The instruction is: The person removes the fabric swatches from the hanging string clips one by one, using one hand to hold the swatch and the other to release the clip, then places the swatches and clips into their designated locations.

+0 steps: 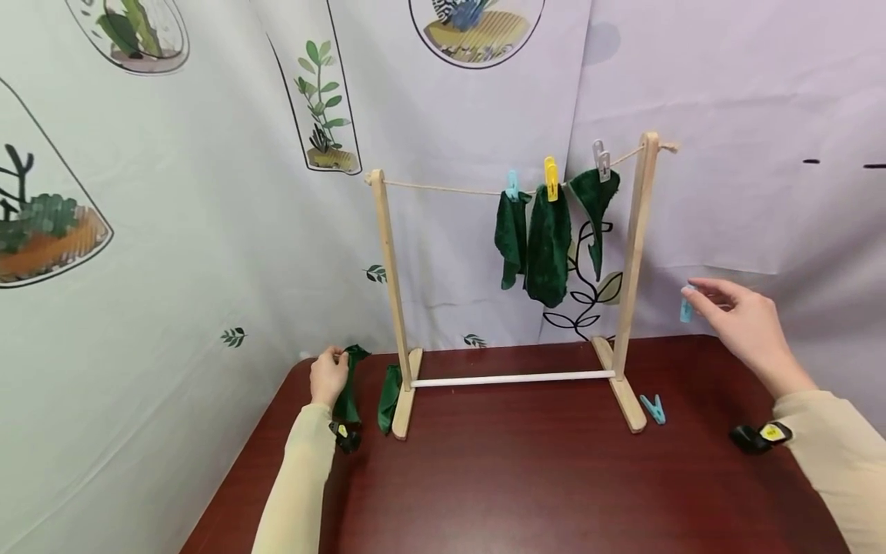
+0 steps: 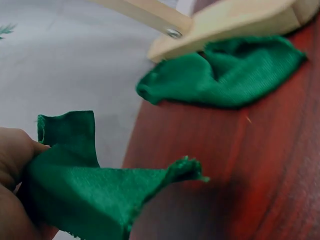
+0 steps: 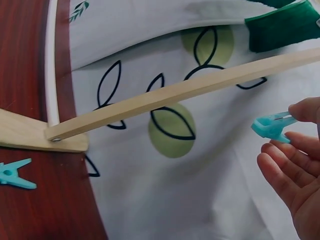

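A wooden drying rack (image 1: 512,308) stands on the dark red table (image 1: 526,477), three green cloths pegged to its string. The left hand (image 1: 328,375) grips a green cloth (image 2: 95,195) at the table's back-left corner, beside the rack's foot. The right hand (image 1: 744,323) pinches a blue clothespin (image 3: 272,126) in the air, right of the rack.

A crumpled green cloth (image 1: 348,385) hangs from the table's left edge — a blue clothespin (image 1: 686,307) is pinched aloft, right.
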Demonstrator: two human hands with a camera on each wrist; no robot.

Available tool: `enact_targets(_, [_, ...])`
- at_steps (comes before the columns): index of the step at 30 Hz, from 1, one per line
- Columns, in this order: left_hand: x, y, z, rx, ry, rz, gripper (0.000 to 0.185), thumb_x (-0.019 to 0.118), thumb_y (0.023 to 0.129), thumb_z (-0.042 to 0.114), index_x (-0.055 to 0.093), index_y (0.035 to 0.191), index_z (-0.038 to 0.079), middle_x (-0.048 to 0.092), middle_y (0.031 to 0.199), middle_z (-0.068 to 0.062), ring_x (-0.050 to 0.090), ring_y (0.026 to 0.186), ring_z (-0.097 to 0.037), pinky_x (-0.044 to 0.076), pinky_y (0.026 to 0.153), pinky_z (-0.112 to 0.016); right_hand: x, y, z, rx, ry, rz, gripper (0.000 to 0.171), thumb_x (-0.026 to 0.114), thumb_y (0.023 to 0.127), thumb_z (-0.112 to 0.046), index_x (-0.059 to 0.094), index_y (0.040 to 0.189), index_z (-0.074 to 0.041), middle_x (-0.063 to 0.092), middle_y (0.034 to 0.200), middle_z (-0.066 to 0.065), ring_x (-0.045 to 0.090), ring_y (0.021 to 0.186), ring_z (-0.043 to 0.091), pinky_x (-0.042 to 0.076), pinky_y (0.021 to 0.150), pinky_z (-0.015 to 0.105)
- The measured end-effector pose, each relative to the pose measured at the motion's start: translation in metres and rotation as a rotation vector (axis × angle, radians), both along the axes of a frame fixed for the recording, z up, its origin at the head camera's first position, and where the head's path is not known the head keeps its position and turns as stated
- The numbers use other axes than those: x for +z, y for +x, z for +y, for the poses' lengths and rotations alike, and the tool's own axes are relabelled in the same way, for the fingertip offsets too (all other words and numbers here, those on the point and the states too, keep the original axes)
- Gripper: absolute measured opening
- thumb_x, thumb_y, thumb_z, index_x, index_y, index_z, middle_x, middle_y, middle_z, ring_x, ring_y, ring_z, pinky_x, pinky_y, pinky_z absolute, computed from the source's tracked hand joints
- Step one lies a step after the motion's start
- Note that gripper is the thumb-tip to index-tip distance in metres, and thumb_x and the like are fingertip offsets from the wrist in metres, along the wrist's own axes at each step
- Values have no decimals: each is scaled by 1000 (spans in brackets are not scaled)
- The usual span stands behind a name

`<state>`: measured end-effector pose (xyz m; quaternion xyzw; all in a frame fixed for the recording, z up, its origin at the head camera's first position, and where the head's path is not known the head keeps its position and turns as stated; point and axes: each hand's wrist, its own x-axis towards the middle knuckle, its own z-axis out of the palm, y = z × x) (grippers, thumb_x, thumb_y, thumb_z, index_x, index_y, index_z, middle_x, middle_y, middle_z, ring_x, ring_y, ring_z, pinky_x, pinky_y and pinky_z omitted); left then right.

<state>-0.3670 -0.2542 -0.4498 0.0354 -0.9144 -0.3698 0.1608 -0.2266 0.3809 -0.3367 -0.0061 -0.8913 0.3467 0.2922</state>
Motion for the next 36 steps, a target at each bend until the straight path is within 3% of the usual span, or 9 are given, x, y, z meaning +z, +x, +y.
enact_targets(3, [-6,2,-1,6,-28,-29,31,48,107,19,61,124,-4,66,108,-26,63,79,-34,49,65,-45,-7,-1,2,-4,12,-29,49,61,100,-43,65,134,-8,47,94,-43,44,85,-22,39,68,14])
enact_targets(5, [-9,2,-2,-1,-39,-39,31,48,107,18,61,125,-4,66,107,-26,61,74,-32,47,61,-44,-10,-1,3,-12,17,-47,50,61,100,-44,65,134,-8,55,99,-34,44,85,-22,39,68,14])
enact_targets(8, [-14,1,-2,6,-43,-52,31,48,107,18,61,125,-4,66,104,-25,58,67,-28,44,57,-39,-13,-3,3,-13,28,-72,52,59,100,-46,64,135,-8,69,111,-5,42,85,-23,39,68,15])
enact_targets(11, [-18,0,-3,19,-47,-65,31,47,107,19,61,125,-2,66,102,-25,55,64,-25,42,55,-37,-16,-4,3,-6,38,-96,53,58,101,-46,63,136,-6,67,121,21,40,84,-24,39,68,16])
enact_targets(25, [-28,-3,-1,9,-110,-100,24,51,105,14,57,122,-1,66,101,-25,57,63,-28,43,57,-42,-31,-6,6,16,70,-146,52,59,101,-45,64,135,-6,68,118,26,38,82,-25,41,69,27])
enact_targets(28, [-29,-1,1,1,-129,-110,23,53,104,13,56,122,-2,65,102,-26,58,65,-30,44,58,-44,-35,-6,5,12,75,-164,53,58,101,-46,63,135,-5,68,118,27,56,89,-8,41,72,31])
enact_targets(30, [-29,0,2,-4,-141,-120,24,53,103,12,56,122,-3,65,101,-27,59,66,-31,45,59,-45,-37,-6,5,12,75,-177,54,57,102,-46,62,135,-4,67,119,28,64,98,15,41,74,35])
enact_targets(32, [-31,0,3,-11,-155,-132,24,54,103,12,55,122,-4,65,103,-27,60,67,-32,46,59,-46,-40,-5,5,16,73,-193,55,56,102,-46,61,136,-3,66,119,29,62,106,37,41,76,39])
enact_targets(36, [-34,0,2,-30,-184,-165,26,54,103,12,54,123,-5,63,108,-29,62,73,-35,48,64,-49,-45,-6,6,27,76,-229,58,54,103,-47,59,138,0,67,117,30,60,105,44,43,77,43])
